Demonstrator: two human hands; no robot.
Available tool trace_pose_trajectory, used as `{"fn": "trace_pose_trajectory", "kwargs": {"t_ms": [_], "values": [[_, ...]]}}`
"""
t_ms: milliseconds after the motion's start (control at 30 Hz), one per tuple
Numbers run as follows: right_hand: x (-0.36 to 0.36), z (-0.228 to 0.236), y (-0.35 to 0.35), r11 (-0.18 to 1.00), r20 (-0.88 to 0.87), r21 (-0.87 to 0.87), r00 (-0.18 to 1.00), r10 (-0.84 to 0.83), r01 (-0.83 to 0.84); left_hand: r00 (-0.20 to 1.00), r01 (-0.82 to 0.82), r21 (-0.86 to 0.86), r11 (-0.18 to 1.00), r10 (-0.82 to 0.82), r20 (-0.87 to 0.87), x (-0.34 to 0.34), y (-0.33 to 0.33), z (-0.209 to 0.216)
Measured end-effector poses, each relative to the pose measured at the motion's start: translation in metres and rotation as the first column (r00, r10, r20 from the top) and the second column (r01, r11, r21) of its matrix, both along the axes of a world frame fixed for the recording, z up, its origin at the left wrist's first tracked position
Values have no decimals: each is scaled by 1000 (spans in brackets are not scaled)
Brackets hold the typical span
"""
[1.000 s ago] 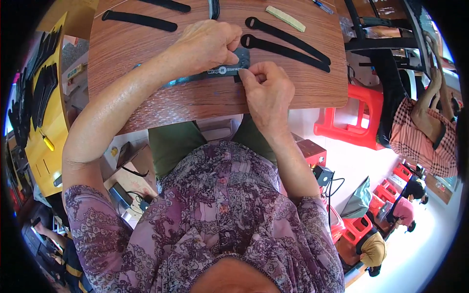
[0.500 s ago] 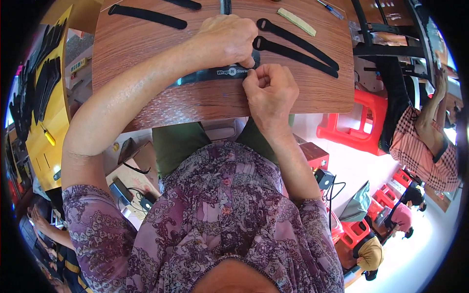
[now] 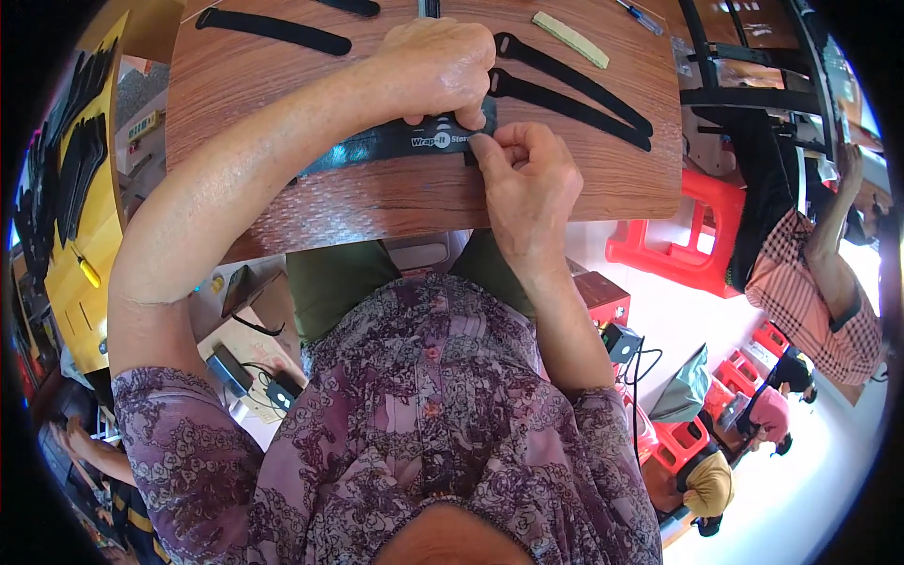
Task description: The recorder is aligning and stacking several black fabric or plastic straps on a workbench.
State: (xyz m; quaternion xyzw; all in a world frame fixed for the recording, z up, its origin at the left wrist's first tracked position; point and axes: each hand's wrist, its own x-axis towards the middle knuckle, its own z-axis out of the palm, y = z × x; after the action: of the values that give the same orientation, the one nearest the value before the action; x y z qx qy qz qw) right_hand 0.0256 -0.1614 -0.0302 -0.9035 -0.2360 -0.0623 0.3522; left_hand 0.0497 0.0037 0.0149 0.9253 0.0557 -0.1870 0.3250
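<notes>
A glossy black strip with pale printing (image 3: 363, 146) lies flat near the front of the wooden table, partly under my hands. My left hand (image 3: 443, 71) reaches across from the left with curled fingers, its fingertips pinched at the strip's upper right corner. At the right end, my right hand (image 3: 535, 179) has thumb and forefinger closed on the edge, the other fingers curled. What lies between the fingertips is mostly hidden. Two black straps (image 3: 574, 80), each with a slotted end, lie right of my left hand. Another black strap (image 3: 273, 31) is at the far left.
A pale yellow strip (image 3: 571, 40) and a blue pen (image 3: 640, 17) lie at the far right of the table. A red stool (image 3: 692, 235) stands beside it. Left is a yellow board (image 3: 89, 311) with black straps and a screwdriver. A person in a checked shirt (image 3: 815, 282) is at right.
The view has shifted slightly. My left hand has moved a little upward, uncovering more printing. The right hand has eased slightly rightward, its thumb and fingers still at the strip's end.
</notes>
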Motion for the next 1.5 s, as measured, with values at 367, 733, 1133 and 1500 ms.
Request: {"fn": "trace_pose_trajectory", "kwargs": {"t_ms": [367, 733, 1133, 1500], "values": [[-3, -6, 2, 998, -2, 57, 1000, 19, -19, 999, -29, -12, 1000, 29, 17, -3, -2, 0], [1, -18, 2, 976, 119, 141, 982, 149, -165, 985, -13, 129, 992, -9, 175, -7, -4, -9], [-53, -6, 44, 749, 297, 415, 855, 425, -516, 995, 14, 71, 997, -21, 99, 0, -2, -10], [-24, 5, 7, 975, 121, 75, 973, 199, -209, 974, 135, 49, 990, -142, 178, -8, 10, -16]]}}
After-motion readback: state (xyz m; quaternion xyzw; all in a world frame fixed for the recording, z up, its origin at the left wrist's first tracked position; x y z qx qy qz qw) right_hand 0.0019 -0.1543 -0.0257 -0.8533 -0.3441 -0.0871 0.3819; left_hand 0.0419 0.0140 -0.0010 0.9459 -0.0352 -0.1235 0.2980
